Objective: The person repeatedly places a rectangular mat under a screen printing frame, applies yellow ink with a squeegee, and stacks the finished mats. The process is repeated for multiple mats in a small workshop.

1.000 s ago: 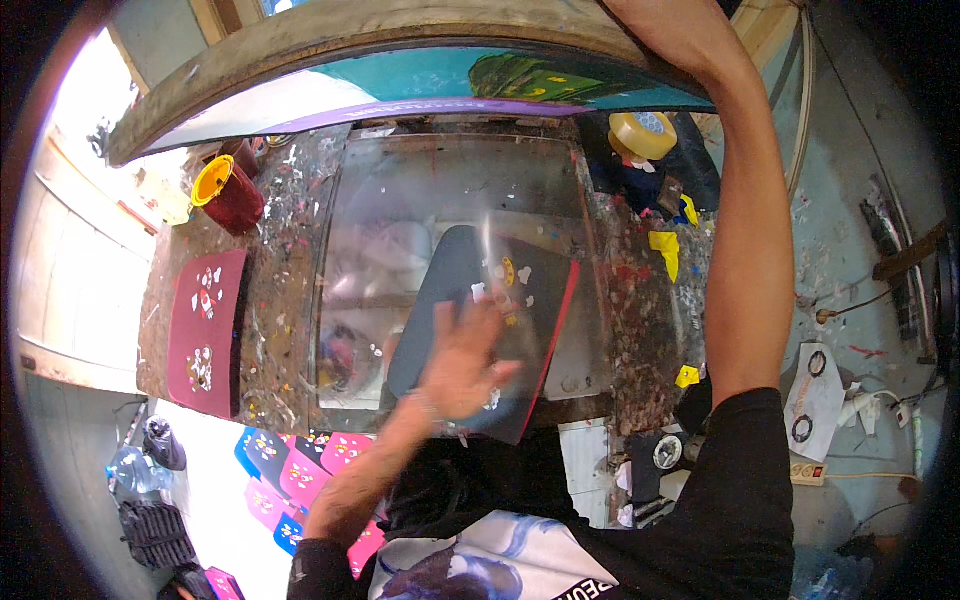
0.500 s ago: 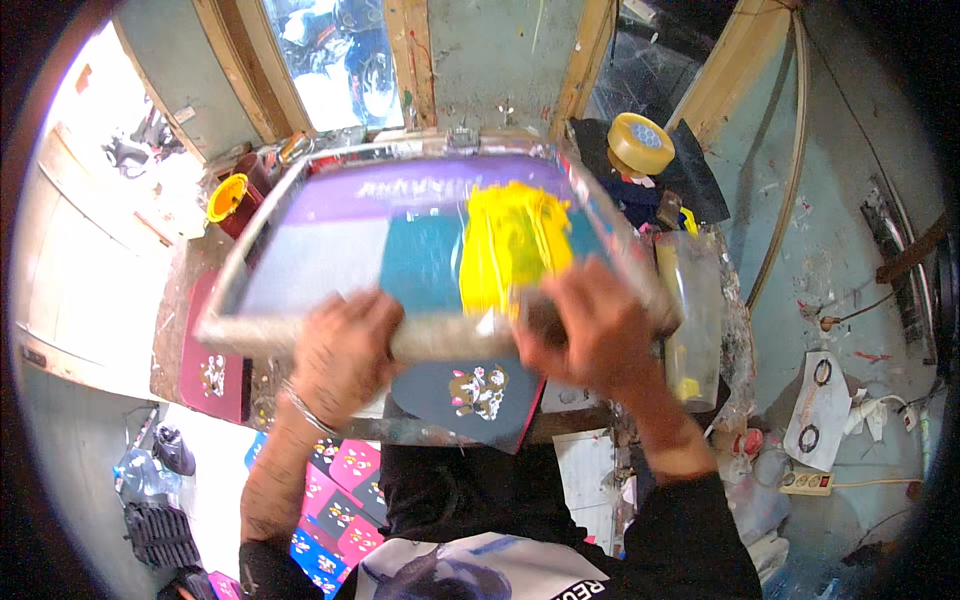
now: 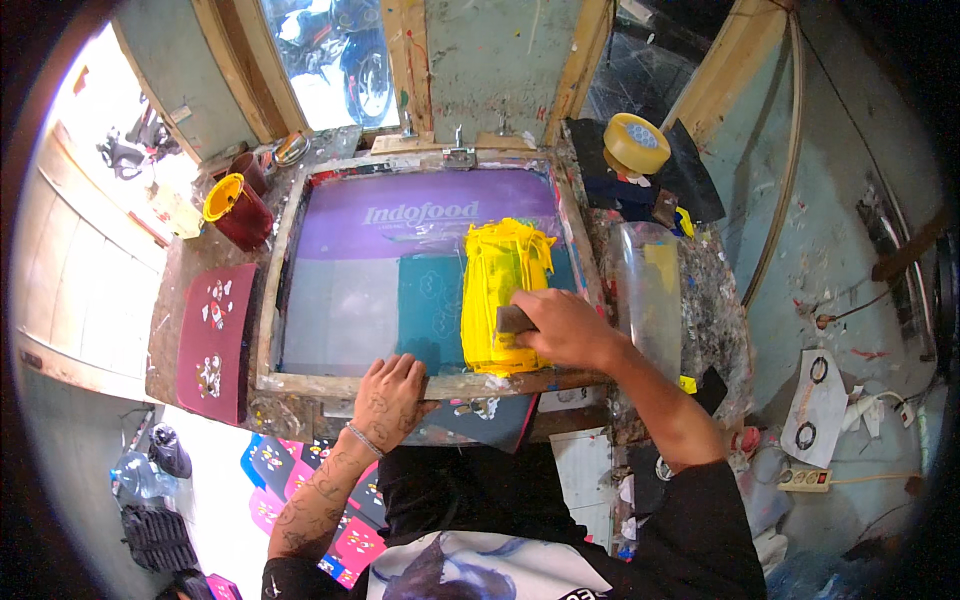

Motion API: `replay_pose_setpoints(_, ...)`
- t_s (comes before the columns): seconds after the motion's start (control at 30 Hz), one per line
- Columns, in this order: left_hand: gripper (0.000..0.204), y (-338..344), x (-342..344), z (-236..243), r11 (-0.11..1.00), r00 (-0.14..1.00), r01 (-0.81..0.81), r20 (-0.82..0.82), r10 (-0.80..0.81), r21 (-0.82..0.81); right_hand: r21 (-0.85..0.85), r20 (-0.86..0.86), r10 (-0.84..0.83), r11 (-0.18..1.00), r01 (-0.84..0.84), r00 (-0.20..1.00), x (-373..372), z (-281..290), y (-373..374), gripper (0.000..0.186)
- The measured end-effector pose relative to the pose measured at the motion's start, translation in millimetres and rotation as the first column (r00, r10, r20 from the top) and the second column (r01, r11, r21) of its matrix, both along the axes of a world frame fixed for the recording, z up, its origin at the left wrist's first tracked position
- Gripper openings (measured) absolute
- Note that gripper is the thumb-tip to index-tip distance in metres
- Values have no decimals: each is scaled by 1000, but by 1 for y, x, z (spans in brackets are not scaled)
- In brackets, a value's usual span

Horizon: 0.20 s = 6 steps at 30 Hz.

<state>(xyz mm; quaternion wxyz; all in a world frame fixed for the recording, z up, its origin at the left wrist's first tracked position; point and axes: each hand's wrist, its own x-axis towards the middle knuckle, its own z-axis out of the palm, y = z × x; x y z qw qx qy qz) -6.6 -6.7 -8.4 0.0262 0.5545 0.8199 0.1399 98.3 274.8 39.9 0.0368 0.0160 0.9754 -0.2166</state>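
A wooden-framed printing screen (image 3: 320,382) lies flat on the bench, its mesh purple, grey and teal. My left hand (image 3: 390,402) grips the near rail, fingers over the top. In my right hand (image 3: 570,328) is the dark handle of a squeegee (image 3: 514,320), its lower part hidden by thick yellow ink (image 3: 490,275) on the right half of the mesh. From beneath the near rail pokes a dark grey panel (image 3: 495,425) with a cartoon print, mostly covered by the screen.
Left of the screen are a maroon printed panel (image 3: 218,370) and a dark red pot (image 3: 240,215) of yellow ink. At right, a tape roll (image 3: 637,145) and a clear plastic sheet (image 3: 645,300) lie on the bench (image 3: 715,340). Printed pieces (image 3: 270,465) cover the floor below.
The screen's near side has come down from a raised tilt to lie flat. My right hand has moved from the near rail onto the squeegee handle; my left stays at the rail.
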Motion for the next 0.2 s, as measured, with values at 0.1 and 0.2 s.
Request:
replay_pose_setpoints(0.1,46,-1,-2,1,999,999,-2,36,4,-49,17,-78,5,1000,-4,997,22,-6,-11,29)
replay_pose_setpoints(0.2,44,1,-3,-1,993,997,10,76,-2,-115,147,-140,-3,989,24,990,20,-38,-14,32)
